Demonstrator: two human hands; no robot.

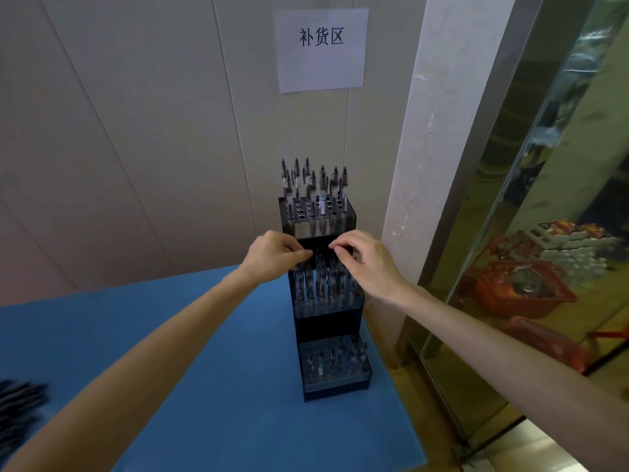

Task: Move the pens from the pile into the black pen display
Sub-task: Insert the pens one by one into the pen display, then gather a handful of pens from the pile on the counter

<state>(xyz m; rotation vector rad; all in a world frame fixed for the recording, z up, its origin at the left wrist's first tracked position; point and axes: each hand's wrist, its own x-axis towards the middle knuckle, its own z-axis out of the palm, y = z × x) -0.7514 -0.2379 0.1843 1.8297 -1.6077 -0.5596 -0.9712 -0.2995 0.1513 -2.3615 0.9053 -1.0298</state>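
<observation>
The black pen display (332, 323) stands on the blue table against the wall, with three stepped tiers. Several pens (315, 189) stand upright in the top tier, and more fill the middle tier (323, 284) and the low front tier (335, 361). Both hands are at the back of the middle tier. My left hand (272, 257) pinches the top of a pen on the tier's left side. My right hand (366, 264) pinches another pen top on the right side. The pile of dark pens (18, 408) lies blurred at the table's left edge.
The blue table (204, 369) ends just right of the display, by a white pillar (425, 165) and a glass door (544, 233). A paper sign (321, 49) hangs on the wall above. Red baskets (520, 294) sit behind the glass.
</observation>
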